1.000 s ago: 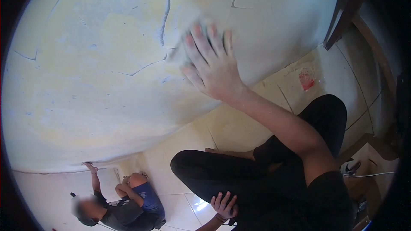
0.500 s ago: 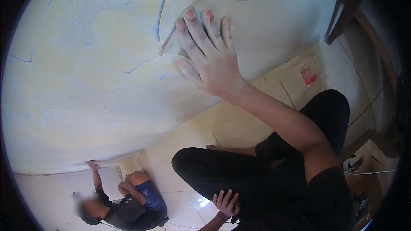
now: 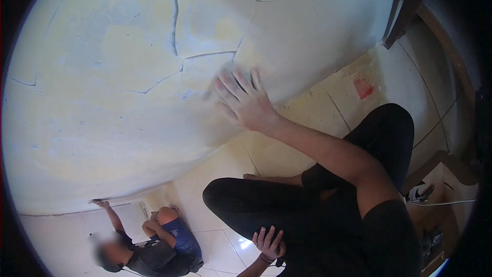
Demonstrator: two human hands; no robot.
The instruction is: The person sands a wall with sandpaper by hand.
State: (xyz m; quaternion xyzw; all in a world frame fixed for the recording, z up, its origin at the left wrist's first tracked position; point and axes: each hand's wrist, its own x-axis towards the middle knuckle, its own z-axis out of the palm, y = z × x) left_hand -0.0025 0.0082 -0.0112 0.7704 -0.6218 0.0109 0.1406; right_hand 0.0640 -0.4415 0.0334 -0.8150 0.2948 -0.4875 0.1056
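Note:
My right hand (image 3: 246,97), pale with dust, lies against the yellowish-white wall (image 3: 118,123), fingers spread and blurred by motion. Under it a dark edge of a thin sheet, apparently sandpaper (image 3: 208,94), shows beside the index finger; most of it is hidden by the hand. Just above the fingertips a grooved crack (image 3: 210,54) runs across the wall, joined by a deeper upright crack (image 3: 175,15). On the dark cloth over my leg rests my left hand (image 3: 269,243), its fingers apart and nothing seen in it.
At lower left a co-worker (image 3: 154,254) sits on the tiled floor (image 3: 220,161), one hand (image 3: 101,203) at the wall. A cardboard box (image 3: 443,174) with a white cable stands at right. A red mark (image 3: 364,88) lies near the dark wooden frame (image 3: 407,13).
My right hand has slid down the wall toward its lower edge, uncovering the crack it was over. My left hand stays on my leg. The co-worker's hand has moved slightly left.

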